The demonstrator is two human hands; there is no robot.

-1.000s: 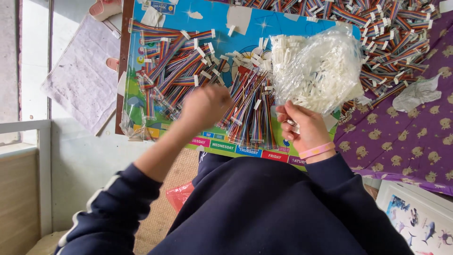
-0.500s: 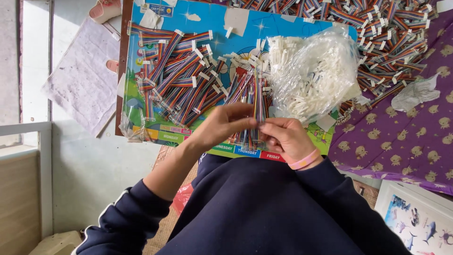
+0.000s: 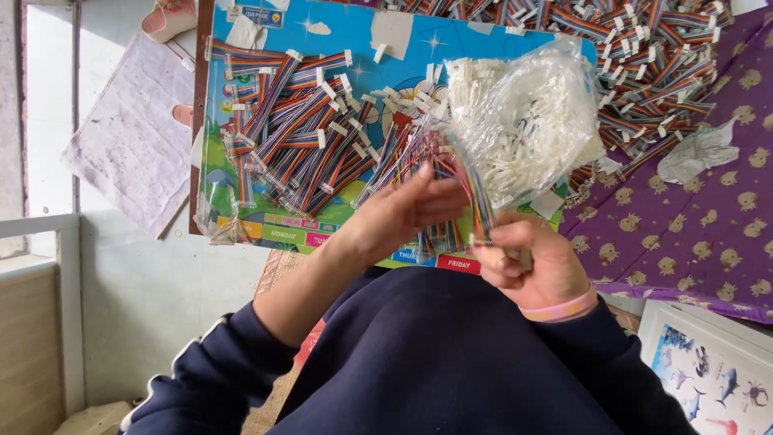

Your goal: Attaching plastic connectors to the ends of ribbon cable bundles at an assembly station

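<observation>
Rainbow-coloured ribbon cable (image 3: 475,193) is arching between 2 bare hands above a blue board (image 3: 483,44). The left hand (image 3: 411,209) is pinching one end, fingers closed on the wires. The right hand (image 3: 531,262), wearing a pink wristband (image 3: 560,308), is clenching around the other end. Just behind them, a clear plastic bag (image 3: 527,121) is lying on the board, holding many small white connectors. More cables with white ends are lying in a pile (image 3: 298,137) on the board's left part, and another heap (image 3: 652,64) is resting on purple cloth (image 3: 708,234).
</observation>
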